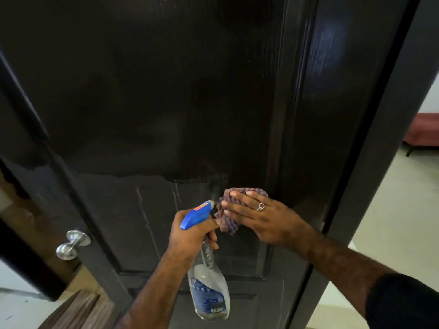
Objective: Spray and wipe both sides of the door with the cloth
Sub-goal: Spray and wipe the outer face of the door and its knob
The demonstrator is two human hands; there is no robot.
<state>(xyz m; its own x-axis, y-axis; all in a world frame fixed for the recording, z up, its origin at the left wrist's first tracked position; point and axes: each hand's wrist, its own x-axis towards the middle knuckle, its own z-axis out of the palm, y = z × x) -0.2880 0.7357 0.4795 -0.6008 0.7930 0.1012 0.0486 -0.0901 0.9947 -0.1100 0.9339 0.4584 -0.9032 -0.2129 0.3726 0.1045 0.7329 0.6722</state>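
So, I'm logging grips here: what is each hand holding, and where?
Left hand grips the clear spray bottle at its neck, below the blue trigger head. Right hand presses the purple checked cloth flat against the door.

To my right, past the dark door frame (pixel 370 162), I see a pale tiled floor (pixel 392 222), a white wall (pixel 430 100) and a reddish seat (pixel 422 134) on dark legs. Near left lie wooden boards (pixel 83 309).
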